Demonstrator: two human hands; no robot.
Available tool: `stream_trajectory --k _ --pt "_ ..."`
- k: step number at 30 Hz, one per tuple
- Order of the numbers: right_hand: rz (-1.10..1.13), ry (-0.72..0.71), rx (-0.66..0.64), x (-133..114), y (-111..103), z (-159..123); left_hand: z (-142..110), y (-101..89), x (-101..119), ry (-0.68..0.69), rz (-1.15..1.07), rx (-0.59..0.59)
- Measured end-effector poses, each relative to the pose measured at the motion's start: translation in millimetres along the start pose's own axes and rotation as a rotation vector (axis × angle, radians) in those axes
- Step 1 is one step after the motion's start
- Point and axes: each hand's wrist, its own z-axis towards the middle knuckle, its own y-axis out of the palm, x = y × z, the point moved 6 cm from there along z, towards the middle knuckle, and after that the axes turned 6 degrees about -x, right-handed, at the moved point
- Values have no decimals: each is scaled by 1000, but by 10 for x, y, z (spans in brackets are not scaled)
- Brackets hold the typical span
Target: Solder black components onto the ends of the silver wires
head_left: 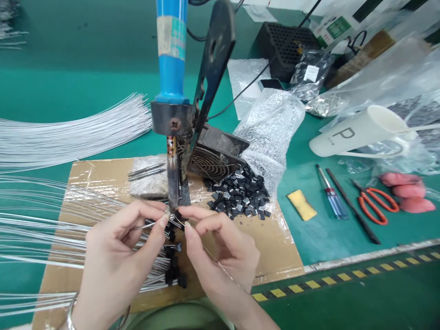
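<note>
A blue-handled soldering iron [171,78] is clamped tip-down on a black metal stand [215,55]. Just under its tip, my left hand [115,256] pinches a thin grey wire [144,226] between thumb and fingertips. My right hand [223,250] is closed on a fine strand of solder wire [220,265], which trails back along the palm. A small black piece at the right fingertips is partly hidden, so its hold is unclear. Below the hands lie several wires with black connectors [173,272] on their ends. Loose black connectors [239,195] are heaped behind the right hand.
Cardboard [275,256] covers the green bench. A long wire bundle [85,130] lies left; a fan [220,153] stands behind the iron. Rightward are a yellow sponge [301,205], a screwdriver [333,197], orange-handled pliers [374,201] and a tipped white mug [357,133].
</note>
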Motion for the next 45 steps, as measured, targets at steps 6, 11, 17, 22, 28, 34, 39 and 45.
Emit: stream_trajectory --k 6,11,17,22,28,34,39,45 --pt "22 -18 22 -1 7 25 20 -4 -12 -4 -9 1" --pt "14 -24 22 4 16 25 18 3 -7 3 -36 17" --pt "27 -21 23 12 19 21 25 3 -12 2 -31 17" --pt "23 -13 34 27 5 35 55 19 -1 16 -31 1" --pt "11 -13 29 25 7 15 6 -5 -9 24 -26 -2" --pt "15 -31 49 13 3 12 -3 -17 -39 32 13 7" --pt "9 -24 32 21 11 7 8 -15 -27 37 6 8" --pt "19 -29 32 14 2 -6 7 -6 -7 36 -6 3"
